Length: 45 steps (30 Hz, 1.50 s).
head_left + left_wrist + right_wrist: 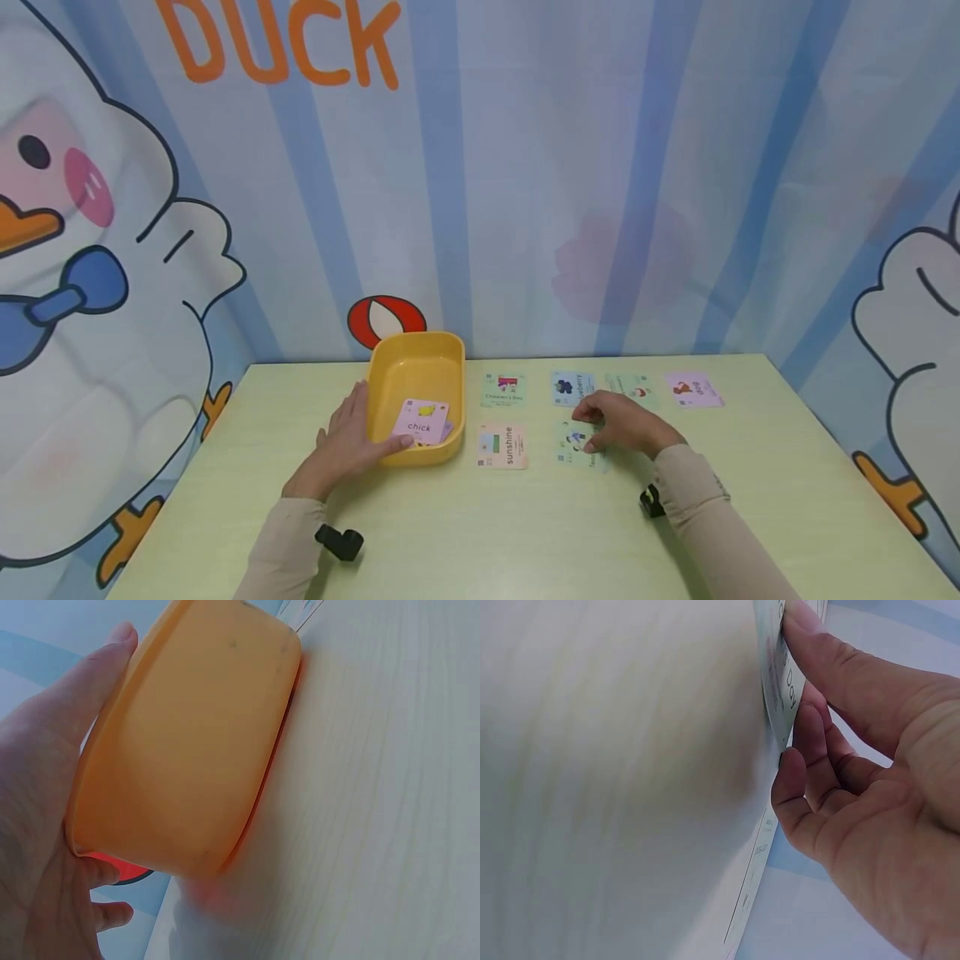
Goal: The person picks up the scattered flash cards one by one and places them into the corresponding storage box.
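My left hand [345, 440] holds the near left corner of a yellow plastic bin [431, 379], thumb over the front rim and fingers along its left side. Inside the bin, a pink "chick" card [424, 417] lies on top of another card. With thumb and fingers, my right hand [628, 422] pinches a pale green card [572, 454] printed with a small picture; in the right wrist view the card [778, 690] stands tilted and the word "Day" shows. Just left of it lies a "sunshine" card [504, 447].
Behind these is a row of cards: a green "Children's Day" card [504, 390], a blueberry card [572, 386], another green card [628, 385] partly behind my right hand, and a pink "dog" card [693, 389]. A duck-print curtain [510, 167] hangs behind the table [450, 533].
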Tool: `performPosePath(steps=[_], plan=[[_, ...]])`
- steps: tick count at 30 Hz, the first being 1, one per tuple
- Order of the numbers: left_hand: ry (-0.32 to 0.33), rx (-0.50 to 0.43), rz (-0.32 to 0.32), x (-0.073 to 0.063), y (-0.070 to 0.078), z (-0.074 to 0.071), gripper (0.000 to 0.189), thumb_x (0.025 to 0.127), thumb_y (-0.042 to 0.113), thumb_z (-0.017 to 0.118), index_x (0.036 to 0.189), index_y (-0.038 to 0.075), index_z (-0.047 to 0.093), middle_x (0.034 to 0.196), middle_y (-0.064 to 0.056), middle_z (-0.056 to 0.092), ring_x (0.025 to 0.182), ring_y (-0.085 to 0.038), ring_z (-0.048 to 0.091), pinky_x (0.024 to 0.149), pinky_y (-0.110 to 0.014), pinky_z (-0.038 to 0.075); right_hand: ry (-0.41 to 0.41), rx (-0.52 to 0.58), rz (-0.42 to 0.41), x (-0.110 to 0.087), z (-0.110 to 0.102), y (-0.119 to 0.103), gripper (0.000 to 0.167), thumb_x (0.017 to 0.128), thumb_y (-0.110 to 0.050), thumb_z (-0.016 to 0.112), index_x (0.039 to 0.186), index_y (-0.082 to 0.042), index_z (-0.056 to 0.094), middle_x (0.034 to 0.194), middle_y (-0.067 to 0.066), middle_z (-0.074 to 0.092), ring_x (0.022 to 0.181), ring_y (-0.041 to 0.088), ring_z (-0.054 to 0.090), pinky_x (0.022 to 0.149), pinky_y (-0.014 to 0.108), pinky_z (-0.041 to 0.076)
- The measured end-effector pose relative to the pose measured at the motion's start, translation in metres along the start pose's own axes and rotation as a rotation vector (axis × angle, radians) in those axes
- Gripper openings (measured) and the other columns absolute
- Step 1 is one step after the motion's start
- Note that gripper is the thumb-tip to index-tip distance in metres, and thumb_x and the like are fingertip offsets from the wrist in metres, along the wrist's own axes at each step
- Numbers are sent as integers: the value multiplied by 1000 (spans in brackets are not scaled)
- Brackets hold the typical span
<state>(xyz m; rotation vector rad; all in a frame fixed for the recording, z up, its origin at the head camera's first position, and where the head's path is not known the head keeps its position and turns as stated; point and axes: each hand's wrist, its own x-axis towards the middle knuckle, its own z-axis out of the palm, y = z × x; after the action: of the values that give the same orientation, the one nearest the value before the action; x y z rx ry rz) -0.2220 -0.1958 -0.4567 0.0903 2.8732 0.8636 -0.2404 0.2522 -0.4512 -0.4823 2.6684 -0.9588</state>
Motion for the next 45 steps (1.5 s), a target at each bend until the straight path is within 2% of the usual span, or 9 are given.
performPosePath(steps=[9,20,30,45], plan=[[11,-2,3,0,1,-1,133,76,77,68,163,11,-8,171,-18,-1,154,-44,5,112,-80,5,3,22,-4,0,1,-2,48,78,-7,86,122,-5,66,114,4,61,105,22,57,95,43,51],[11,8,8,1,-1,1,133,76,80,66,163,11,-8,171,-17,0,154,-44,6,112,-81,6,14,133,-31,0,0,7,43,82,-7,84,121,-7,67,121,7,62,111,24,56,97,44,50],[11,10,0,0,1,0,133,76,79,67,163,11,-8,170,-18,0,153,-45,7,112,-80,6,24,136,-79,-2,-2,9,38,85,-9,82,120,-9,68,111,5,62,102,22,53,88,38,49],[16,-6,4,-1,-1,0,136,74,80,68,163,10,-7,170,-18,0,154,-44,7,113,-79,6,22,135,-49,-2,0,6,41,88,-9,79,127,-12,69,111,7,59,99,24,52,81,35,48]])
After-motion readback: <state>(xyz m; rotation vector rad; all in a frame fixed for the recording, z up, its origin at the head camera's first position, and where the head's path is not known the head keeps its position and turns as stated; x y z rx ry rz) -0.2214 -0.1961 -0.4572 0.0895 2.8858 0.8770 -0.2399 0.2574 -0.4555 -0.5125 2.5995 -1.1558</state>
